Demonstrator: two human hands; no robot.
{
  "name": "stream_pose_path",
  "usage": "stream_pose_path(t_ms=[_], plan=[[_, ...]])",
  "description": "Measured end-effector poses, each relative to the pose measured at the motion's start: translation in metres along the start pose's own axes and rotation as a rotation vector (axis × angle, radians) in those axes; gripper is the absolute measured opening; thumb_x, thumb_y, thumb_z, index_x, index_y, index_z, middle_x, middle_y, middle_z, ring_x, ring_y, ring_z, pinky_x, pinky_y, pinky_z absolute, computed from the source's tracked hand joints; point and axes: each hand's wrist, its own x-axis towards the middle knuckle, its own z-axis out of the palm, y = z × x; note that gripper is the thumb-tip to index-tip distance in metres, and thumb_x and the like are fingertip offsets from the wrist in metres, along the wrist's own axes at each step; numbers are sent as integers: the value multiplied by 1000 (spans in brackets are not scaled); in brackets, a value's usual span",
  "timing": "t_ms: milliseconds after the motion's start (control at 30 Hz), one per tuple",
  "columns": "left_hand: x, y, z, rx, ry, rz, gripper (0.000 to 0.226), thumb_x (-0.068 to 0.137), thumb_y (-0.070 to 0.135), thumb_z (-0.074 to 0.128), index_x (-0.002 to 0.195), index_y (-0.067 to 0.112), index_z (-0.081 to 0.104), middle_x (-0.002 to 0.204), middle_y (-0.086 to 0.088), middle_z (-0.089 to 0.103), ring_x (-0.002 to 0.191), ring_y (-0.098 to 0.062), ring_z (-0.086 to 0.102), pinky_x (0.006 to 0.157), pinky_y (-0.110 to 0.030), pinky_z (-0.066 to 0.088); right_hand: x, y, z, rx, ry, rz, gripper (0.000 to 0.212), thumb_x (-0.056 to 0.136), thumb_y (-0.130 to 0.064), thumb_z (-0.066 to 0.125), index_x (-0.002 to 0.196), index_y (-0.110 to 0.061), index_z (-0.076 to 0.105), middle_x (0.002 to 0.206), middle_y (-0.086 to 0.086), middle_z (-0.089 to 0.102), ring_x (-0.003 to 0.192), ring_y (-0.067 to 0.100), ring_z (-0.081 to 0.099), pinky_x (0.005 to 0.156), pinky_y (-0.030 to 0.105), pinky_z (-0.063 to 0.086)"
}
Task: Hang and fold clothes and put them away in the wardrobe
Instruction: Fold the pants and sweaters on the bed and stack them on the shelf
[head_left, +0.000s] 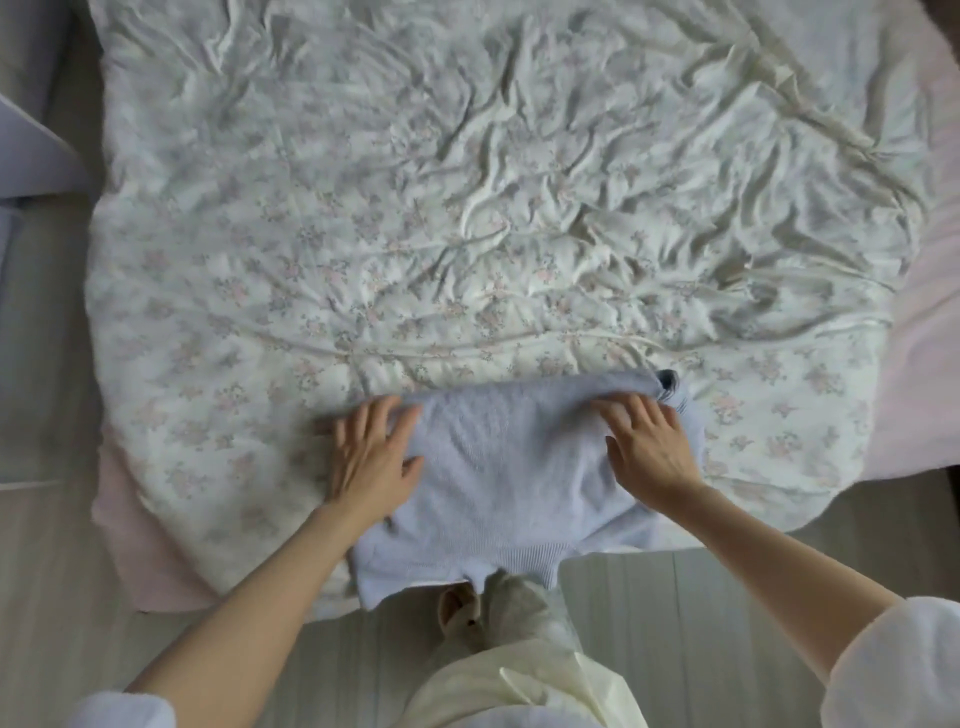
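A: Pale blue knit, a sweater (511, 467), lay folded at near edge of bed, on flowered quilt (415, 234). Ribbed hem hung just over bed edge, toward body.

B: Long axis?

A: Ran left to right across view. Far edge rolled over, dark label (667, 379) showing at far right corner.

B: Hands?

A: Left hand (371, 457) flat on left end, fingers spread, partly on quilt. Right hand (647, 441) flat on right end, fingers spread likewise. Both pressed palm down; nothing pinched or clamped in either. Equally near, one per end.

B: Judged step?

A: Probably smoothing folded bundle before another fold or a lift. Next move likely turned on that left-right axis: either end could be brought over the other, or both hands slid under ends to carry.

B: Obstacles?

A: Quilt beyond sweater wrinkled but bare of other clothes. Pink sheet (930, 364) visible along right side. Slippered feet (488, 608) on pale floor (727, 597) just below hem. Wardrobe not in view, so carrying path could not be judged.

B: Risk?

A: Overhanging hem might slip off edge if bundle pulled nearer; loose knit might unroll on lifting.
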Motion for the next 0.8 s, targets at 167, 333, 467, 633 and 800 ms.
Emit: stream_pose_path(t_ms=[167, 333, 467, 633, 800], plan=[[82, -30, -11, -108, -801, -112, 100, 68, 58, 71, 147, 22, 21, 147, -5, 34, 132, -25, 35, 109, -36, 29, 67, 25, -24, -68, -551, 54, 74, 88, -43, 55, 148, -27, 14, 151, -2, 26, 140, 21, 19, 111, 46, 16], [94, -49, -3, -251, -974, -161, 70, 66, 43, 80, 123, 15, 50, 123, -3, 57, 108, -20, 55, 94, -32, 44, 90, 55, -31, 70, -775, 110, 62, 82, -32, 61, 138, -28, 36, 134, -2, 46, 123, 20, 41, 92, 35, 39], [87, -56, -11, -402, -975, -199, 59, 73, 35, 77, 122, 12, 51, 117, -3, 59, 104, -17, 57, 91, -30, 46, 101, 65, -51, 260, -851, 130, 19, 77, -20, 62, 94, -21, 53, 88, -4, 55, 79, 14, 49, 63, 24, 37], [137, -79, -60, -563, -857, -240, 52, 74, 30, 78, 115, 12, 53, 109, 0, 57, 99, -14, 55, 78, -20, 43, 147, 70, -97, 319, -674, 182, 19, 72, -19, 61, 71, -30, 46, 75, -7, 53, 73, 15, 51, 62, 28, 38], [215, -97, -98, -469, -559, -318, 59, 75, 33, 76, 119, 2, 52, 122, -18, 57, 95, -24, 57, 73, -32, 42, 205, 75, -118, 381, -370, 347, 16, 75, -19, 64, 90, -21, 58, 87, 3, 61, 86, 25, 57, 70, 33, 42]])
